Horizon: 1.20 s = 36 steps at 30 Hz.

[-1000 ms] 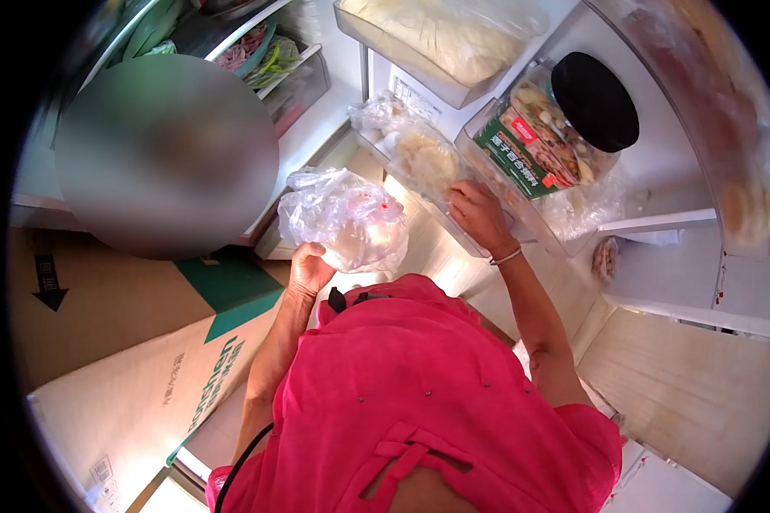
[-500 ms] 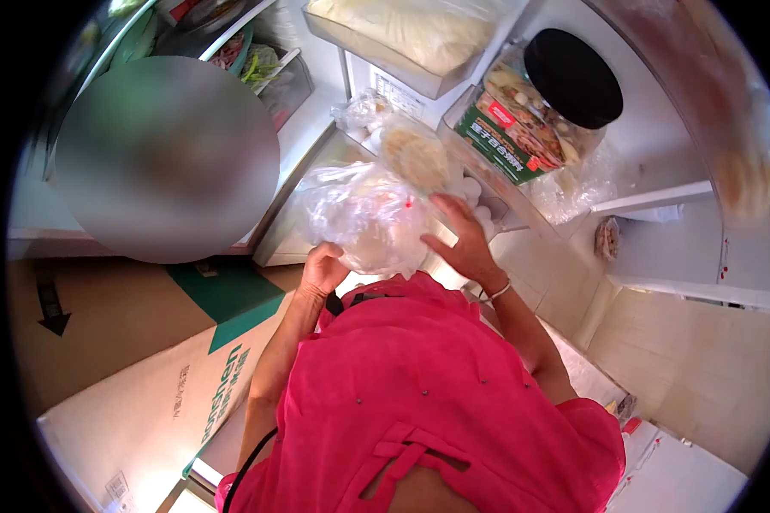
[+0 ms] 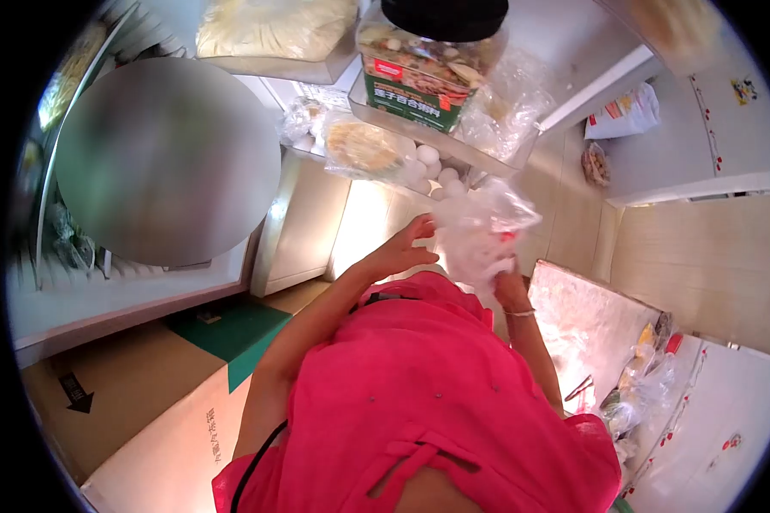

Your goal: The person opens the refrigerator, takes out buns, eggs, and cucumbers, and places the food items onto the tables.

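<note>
Just beyond the hem of the pink shirt (image 3: 428, 350), the two hands are apart: the right hand (image 3: 513, 289) looks clamped on the lower right edge of a clear plastic bag (image 3: 477, 229), though the film hides part of the fingers, and the left hand (image 3: 406, 250) has its fingers spread just beside the bag's left side, apparently holding nothing. The bag hangs over the floor (image 3: 565, 192), off the near right corner of the lower door bin (image 3: 392, 181); it bears a red mark, and its contents cannot be made out. White eggs (image 3: 429, 156) sit towards that bin's right end, with a bagged flatbread-like round (image 3: 364, 147) to their left. Above stands a square clear jar (image 3: 419, 85) with a black lid (image 3: 447, 19), set in the next bin (image 3: 524, 156). A brown cardboard box (image 3: 137, 368) lies at the lower left. The risk, as I judge it, is near that crowded corner: a loose fold of film could snag on the bin's edge or knock an egg if the bag swings back, and with one hand gripping thin plastic, the bag could slip or tear and drop.
</note>
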Tool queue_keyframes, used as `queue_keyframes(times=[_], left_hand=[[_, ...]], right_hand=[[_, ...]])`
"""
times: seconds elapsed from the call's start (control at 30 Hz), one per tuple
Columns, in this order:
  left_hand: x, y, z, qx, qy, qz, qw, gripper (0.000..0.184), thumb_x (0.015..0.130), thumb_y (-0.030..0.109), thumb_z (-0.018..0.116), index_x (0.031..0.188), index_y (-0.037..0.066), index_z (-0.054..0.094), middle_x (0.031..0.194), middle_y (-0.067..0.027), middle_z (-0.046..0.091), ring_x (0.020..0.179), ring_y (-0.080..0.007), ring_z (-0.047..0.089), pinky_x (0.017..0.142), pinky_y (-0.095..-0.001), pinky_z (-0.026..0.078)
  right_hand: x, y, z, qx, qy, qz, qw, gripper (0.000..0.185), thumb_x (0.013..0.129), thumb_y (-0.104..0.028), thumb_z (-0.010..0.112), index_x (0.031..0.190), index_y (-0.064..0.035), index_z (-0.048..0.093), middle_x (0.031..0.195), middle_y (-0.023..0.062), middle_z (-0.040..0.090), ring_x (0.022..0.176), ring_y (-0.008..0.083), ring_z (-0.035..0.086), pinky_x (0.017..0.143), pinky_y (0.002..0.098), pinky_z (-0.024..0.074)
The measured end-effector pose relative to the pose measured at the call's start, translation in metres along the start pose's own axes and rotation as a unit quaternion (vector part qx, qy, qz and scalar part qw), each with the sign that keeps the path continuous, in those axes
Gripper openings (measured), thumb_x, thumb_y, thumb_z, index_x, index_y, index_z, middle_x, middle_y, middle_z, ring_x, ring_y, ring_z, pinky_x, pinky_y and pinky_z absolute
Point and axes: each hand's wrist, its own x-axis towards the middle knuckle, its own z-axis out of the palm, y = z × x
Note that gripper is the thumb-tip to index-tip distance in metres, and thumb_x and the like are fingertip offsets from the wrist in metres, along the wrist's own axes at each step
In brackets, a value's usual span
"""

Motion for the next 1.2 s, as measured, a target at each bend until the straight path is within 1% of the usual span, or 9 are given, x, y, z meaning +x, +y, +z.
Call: queue_keyframes(times=[0.17,0.33,0.37,0.5,0.63,0.73,0.77,0.97,1.2], left_hand=[[0.011,-0.01,-0.029,0.231,0.08,0.136,0.96,0.051,0.081,0.003,0.065,0.129,0.009,0.048,0.125,-0.0067,0.053,0.115,-0.0198,0.053,0.095,-0.0356,0.047],[0.013,0.019,-0.069,0.397,0.269,0.261,0.838,0.046,0.077,0.004,0.068,0.121,0.007,0.055,0.116,-0.013,0.056,0.107,-0.0264,0.055,0.087,-0.0358,0.047],[0.014,0.023,-0.077,0.445,0.295,0.273,0.8,0.051,0.074,0.005,0.071,0.12,0.002,0.051,0.116,-0.0171,0.053,0.11,-0.0359,0.048,0.096,-0.0426,0.04],[0.03,0.032,-0.103,0.484,0.347,0.241,0.766,0.077,0.069,0.015,0.079,0.133,0.004,0.038,0.131,-0.0254,0.038,0.12,-0.0414,0.037,0.101,-0.0483,0.034],[0.053,0.036,-0.084,0.576,0.308,0.278,0.704,0.095,0.063,0.04,0.082,0.14,0.009,0.035,0.137,-0.0266,0.032,0.128,-0.0462,0.028,0.106,-0.058,0.021],[0.067,0.039,-0.068,0.645,0.297,0.208,0.673,0.093,0.063,0.044,0.081,0.139,0.01,0.037,0.14,-0.0274,0.029,0.131,-0.0473,0.025,0.107,-0.0576,0.019],[0.072,0.039,-0.071,0.657,0.319,0.213,0.649,0.075,0.062,0.034,0.082,0.126,0.008,0.052,0.137,-0.0243,0.037,0.128,-0.0433,0.033,0.106,-0.0571,0.022],[0.086,0.033,-0.139,0.562,0.332,0.226,0.724,0.042,0.056,0.006,0.074,0.097,0.005,0.065,0.122,-0.0157,0.052,0.116,-0.0352,0.045,0.102,-0.0483,0.032],[0.051,0.06,-0.104,0.489,0.359,0.315,0.73,0.049,0.065,0.004,0.074,0.111,0.004,0.057,0.121,-0.0191,0.053,0.117,-0.0365,0.046,0.101,-0.0444,0.036]], right_hand=[[-0.055,0.017,-0.09,-0.063,0.207,-0.101,0.971,0.063,0.081,-0.011,0.069,0.137,-0.0009,0.042,0.121,0.0056,0.057,0.106,0.0171,0.055,0.092,0.0307,0.0454],[-0.107,0.026,-0.133,-0.061,0.359,-0.031,0.931,0.049,0.083,-0.019,0.072,0.124,0.0017,0.054,0.118,0.0046,0.059,0.107,0.0161,0.055,0.094,0.0315,0.0431],[-0.116,0.02,-0.13,-0.043,0.332,-0.045,0.941,0.052,0.083,-0.016,0.071,0.127,0.001,0.052,0.119,0.0049,0.059,0.108,0.0169,0.055,0.095,0.0316,0.042],[-0.097,0.021,-0.108,-0.017,0.221,-0.112,0.969,0.054,0.087,-0.008,0.063,0.137,-0.0004,0.044,0.132,0.0081,0.051,0.118,0.0169,0.047,0.102,0.0323,0.0378],[-0.048,-0.014,-0.056,-0.142,0.162,-0.131,0.968,0.064,0.077,-0.006,0.076,0.133,0.0004,0.046,0.126,0.0099,0.055,0.116,0.0187,0.051,0.098,0.0311,0.0434],[-0.017,-0.049,-0.005,-0.345,0.111,-0.206,0.909,0.069,0.07,-0.009,0.08,0.13,-0.0043,0.048,0.122,0.012,0.058,0.114,0.0208,0.055,0.096,0.0333,0.0464],[-0.009,-0.066,0.016,-0.427,0.113,-0.287,0.85,0.07,0.068,-0.011,0.082,0.13,-0.0068,0.049,0.118,0.0134,0.059,0.11,0.027,0.057,0.093,0.0356,0.0484],[0.041,-0.096,0.073,-0.479,0.09,-0.431,0.759,0.066,0.064,-0.012,0.077,0.125,-0.0092,0.054,0.108,0.0113,0.058,0.101,0.0302,0.055,0.084,0.0366,0.0496],[0.075,-0.104,0.1,-0.579,0.134,-0.481,0.644,0.05,0.063,-0.007,0.069,0.113,-0.0113,0.063,0.099,0.0097,0.057,0.094,0.0311,0.053,0.081,0.0401,0.0478]])
